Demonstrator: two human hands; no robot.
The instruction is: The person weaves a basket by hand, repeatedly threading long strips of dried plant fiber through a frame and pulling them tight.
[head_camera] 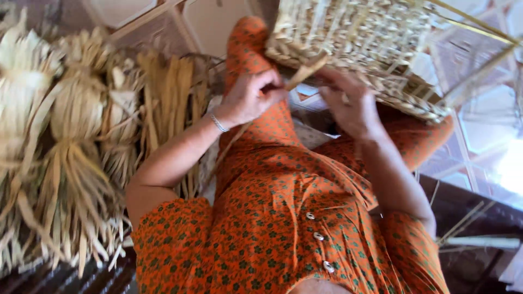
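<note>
A half-woven straw basket (359,43) rests tilted on my knees, its rim toward me. My left hand (251,97) pinches a flat straw strip (306,71) that runs from the basket's lower edge down past my wrist. My right hand (351,106) lies against the basket's underside, fingers curled on the woven edge. Loose straw ends stick out from the basket at the upper right. I wear an orange flowered dress (272,218) with white buttons and a thin bracelet (219,124) on the left wrist.
Bundles of dried straw and leaf strips (76,141) are piled on my left, reaching almost to my elbow. Pale tiled floor (479,130) shows on the right. A few loose stalks (463,223) lie over a dark edge at the lower right.
</note>
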